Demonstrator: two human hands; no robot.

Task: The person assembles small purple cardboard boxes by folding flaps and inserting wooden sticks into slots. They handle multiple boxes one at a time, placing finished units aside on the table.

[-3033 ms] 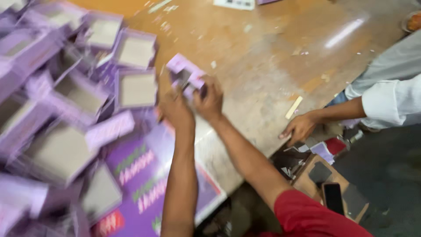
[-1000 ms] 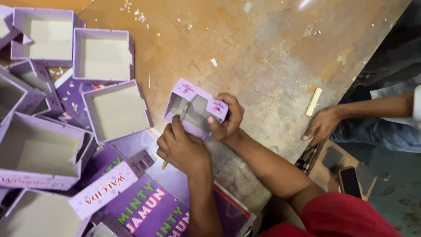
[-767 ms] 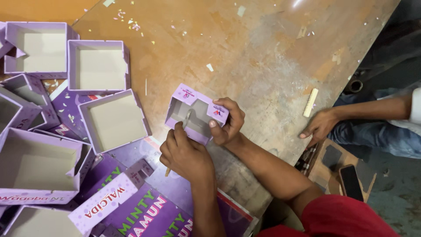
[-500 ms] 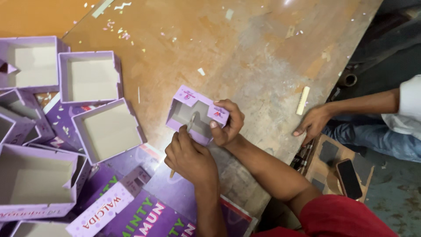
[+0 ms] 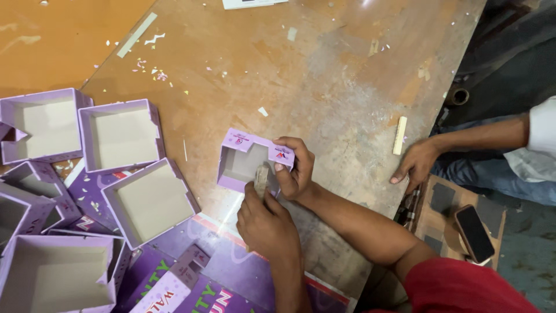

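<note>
Presently we note finished purple trays (image 5: 121,136) left, a co-worker's hand (image 5: 412,168) right | right hand (image 5: 295,174) grips purple box (image 5: 246,162) | left hand (image 5: 266,223) pinches tan strip (image 5: 261,179) | box half-folded.

Folded boxes (image 5: 119,136) left of held box (image 5: 246,162), flat sheets (image 5: 231,272) perhaps beneath.
</note>
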